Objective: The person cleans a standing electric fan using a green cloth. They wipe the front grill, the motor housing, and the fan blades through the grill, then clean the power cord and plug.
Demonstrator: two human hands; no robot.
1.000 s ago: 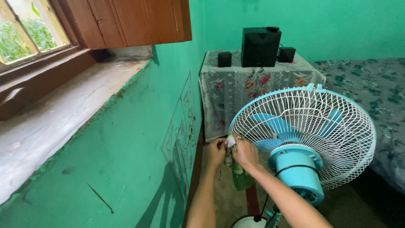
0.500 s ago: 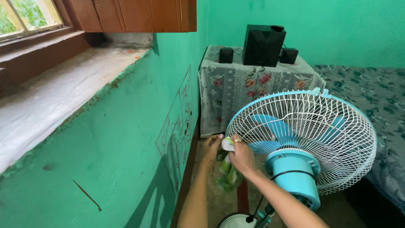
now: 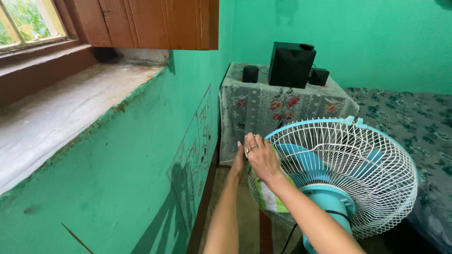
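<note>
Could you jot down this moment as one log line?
right hand: presses green-and-white cloth on fan grille | left hand: at grille edge | fan blades: blue

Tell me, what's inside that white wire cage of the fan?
Inside the white wire cage sit light blue fan blades, visible through the wires. The right hand and a green and white cloth cover the cage's left edge, hiding what lies behind them.

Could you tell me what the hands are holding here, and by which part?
The right hand presses a green-striped cloth by its top against the fan guard. The left hand is mostly hidden; its hold cannot be told.
</note>
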